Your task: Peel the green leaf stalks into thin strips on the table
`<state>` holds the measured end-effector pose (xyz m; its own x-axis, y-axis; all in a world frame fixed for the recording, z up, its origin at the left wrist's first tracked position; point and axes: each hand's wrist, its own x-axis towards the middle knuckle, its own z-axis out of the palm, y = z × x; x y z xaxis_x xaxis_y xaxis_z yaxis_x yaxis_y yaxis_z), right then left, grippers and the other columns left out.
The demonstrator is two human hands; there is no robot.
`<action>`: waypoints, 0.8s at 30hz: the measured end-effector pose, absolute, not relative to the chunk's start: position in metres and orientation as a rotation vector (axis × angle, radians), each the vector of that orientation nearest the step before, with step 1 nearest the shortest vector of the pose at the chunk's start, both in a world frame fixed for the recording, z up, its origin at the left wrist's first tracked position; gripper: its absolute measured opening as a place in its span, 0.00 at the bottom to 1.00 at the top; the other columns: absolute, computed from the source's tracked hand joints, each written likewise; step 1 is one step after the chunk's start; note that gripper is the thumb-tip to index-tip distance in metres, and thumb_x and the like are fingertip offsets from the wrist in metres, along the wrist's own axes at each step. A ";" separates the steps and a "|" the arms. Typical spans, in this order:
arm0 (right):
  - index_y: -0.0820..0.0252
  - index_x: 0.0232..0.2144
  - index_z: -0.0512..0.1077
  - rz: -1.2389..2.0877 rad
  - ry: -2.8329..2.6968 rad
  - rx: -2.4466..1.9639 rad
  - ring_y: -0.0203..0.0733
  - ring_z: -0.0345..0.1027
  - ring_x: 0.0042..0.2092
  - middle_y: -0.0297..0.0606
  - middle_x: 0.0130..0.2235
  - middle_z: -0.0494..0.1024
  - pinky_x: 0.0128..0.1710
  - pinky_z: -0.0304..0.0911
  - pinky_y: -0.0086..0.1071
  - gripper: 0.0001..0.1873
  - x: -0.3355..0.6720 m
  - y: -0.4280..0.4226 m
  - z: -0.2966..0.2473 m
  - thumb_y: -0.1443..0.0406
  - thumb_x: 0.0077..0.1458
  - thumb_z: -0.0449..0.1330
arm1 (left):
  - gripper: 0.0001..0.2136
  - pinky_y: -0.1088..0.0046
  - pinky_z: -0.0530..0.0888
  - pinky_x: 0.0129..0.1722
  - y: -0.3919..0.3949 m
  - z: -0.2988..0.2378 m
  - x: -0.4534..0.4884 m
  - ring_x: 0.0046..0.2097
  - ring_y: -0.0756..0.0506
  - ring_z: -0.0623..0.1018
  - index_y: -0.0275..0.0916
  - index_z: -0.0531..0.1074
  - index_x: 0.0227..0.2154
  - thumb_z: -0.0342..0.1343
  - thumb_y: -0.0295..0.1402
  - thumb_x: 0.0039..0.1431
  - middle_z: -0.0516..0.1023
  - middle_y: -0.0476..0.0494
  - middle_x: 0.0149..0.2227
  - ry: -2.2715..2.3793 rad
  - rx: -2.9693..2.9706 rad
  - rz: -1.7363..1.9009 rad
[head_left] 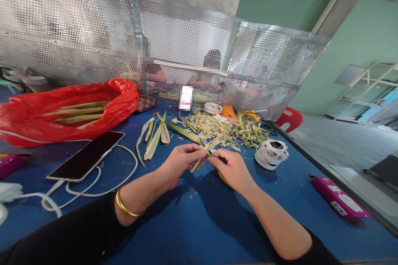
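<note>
My left hand (182,161) is closed, with thumb and fingers pinching a small pale-green piece of dried leaf (196,165). Close beside it, nearly touching, my right hand (231,169) is closed around a cutting tool with a yellow handle (223,177). A short metal blade (212,150) shows above the fingertips; whether it is a knife or scissors I cannot tell. Just beyond the hands lies a long green leaf strip (186,132). A heap of shredded leaf bits (214,128) spreads behind it. More flat leaf strips (157,138) rest to the left.
A red plastic bag (124,95) with long leaves stands at left. Near it lie a phone (88,155) and white cable (133,169). A white string spool (271,154) and purple packet (338,196) are at right. Behind a perforated metal screen (186,37) sit other people.
</note>
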<state>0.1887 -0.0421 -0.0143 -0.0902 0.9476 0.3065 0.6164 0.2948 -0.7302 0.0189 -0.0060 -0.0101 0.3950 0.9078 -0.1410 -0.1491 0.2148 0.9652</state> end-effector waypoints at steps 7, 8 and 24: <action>0.60 0.21 0.68 0.452 -1.939 -1.280 0.35 0.61 0.28 0.32 0.24 0.68 0.31 0.57 0.27 0.12 0.188 -0.044 -0.012 0.63 0.55 0.55 | 0.08 0.77 0.70 0.29 -0.004 -0.017 0.020 0.25 0.51 0.74 0.36 0.75 0.20 0.66 0.35 0.41 0.75 0.47 0.21 0.836 0.973 0.873; 0.60 0.21 0.67 0.470 -1.915 -1.292 0.35 0.60 0.28 0.31 0.24 0.68 0.30 0.57 0.27 0.12 0.188 -0.044 -0.012 0.62 0.55 0.55 | 0.08 0.76 0.71 0.31 -0.004 -0.017 0.020 0.27 0.50 0.74 0.37 0.75 0.21 0.65 0.36 0.42 0.75 0.46 0.22 0.813 0.963 0.857; 0.63 0.24 0.70 1.617 -1.248 -0.873 0.36 0.65 0.29 0.34 0.25 0.67 0.36 0.62 0.33 0.11 0.189 -0.045 -0.012 0.60 0.52 0.59 | 0.05 0.66 0.69 0.44 -0.008 -0.004 0.016 0.37 0.44 0.76 0.40 0.78 0.29 0.62 0.33 0.47 0.79 0.44 0.31 0.588 1.410 1.014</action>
